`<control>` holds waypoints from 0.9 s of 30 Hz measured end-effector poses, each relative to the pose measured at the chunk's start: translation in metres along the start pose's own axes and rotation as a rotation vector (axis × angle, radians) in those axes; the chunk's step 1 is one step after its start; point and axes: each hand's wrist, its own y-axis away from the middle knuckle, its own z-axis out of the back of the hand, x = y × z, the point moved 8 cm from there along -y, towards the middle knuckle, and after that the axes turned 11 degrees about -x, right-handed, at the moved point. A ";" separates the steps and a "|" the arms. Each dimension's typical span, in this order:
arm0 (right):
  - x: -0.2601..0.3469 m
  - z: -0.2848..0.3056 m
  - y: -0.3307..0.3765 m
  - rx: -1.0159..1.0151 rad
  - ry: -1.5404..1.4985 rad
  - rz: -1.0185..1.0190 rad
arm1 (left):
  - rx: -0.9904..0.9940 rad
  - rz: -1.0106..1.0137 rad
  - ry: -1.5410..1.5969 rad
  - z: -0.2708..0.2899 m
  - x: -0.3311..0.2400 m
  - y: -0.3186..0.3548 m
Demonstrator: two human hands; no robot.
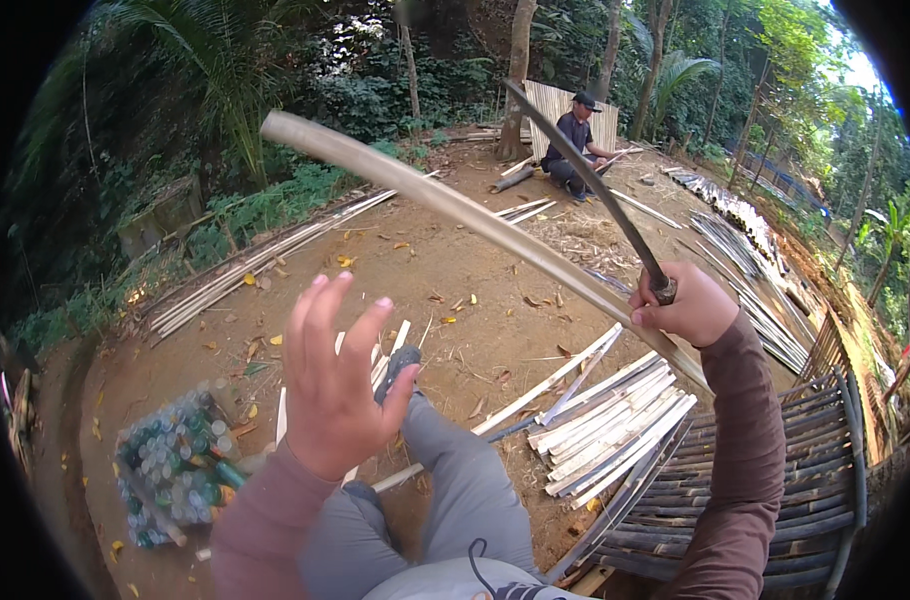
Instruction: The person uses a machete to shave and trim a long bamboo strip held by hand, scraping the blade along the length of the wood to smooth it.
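Note:
My right hand (690,305) is closed round the handle of a machete (595,185), its dark, narrow blade slanting up and away to the left. A long, pale bamboo strip (425,190) runs across in front of me, from the upper left down past my right fingers. My right thumb and fingertips meet its edge; whether they grip it too, I cannot tell. Raised over my lap, my left hand (340,380) has its fingers spread and holds nothing. It is apart from the strip.
Split bamboo strips (610,430) lie stacked right of my legs, beside a bamboo slat rack (735,500). A heap of bottles (180,455) sits at left. Farther off, a person in a dark cap (575,145) crouches by a bamboo panel. More bamboo (735,215) lies at right.

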 end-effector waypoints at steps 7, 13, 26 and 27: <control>0.004 -0.083 0.016 0.421 0.278 -0.008 | 0.315 -0.080 -0.299 -0.033 0.019 0.024; -0.027 -0.173 0.043 0.666 0.373 0.067 | 1.269 0.475 0.542 -0.096 0.021 0.161; -0.119 -0.269 0.238 0.292 0.251 -0.595 | 1.627 1.515 0.732 -0.084 -0.009 0.387; -0.116 -0.279 0.255 0.274 0.219 -0.576 | 1.634 1.529 0.756 -0.087 -0.012 0.391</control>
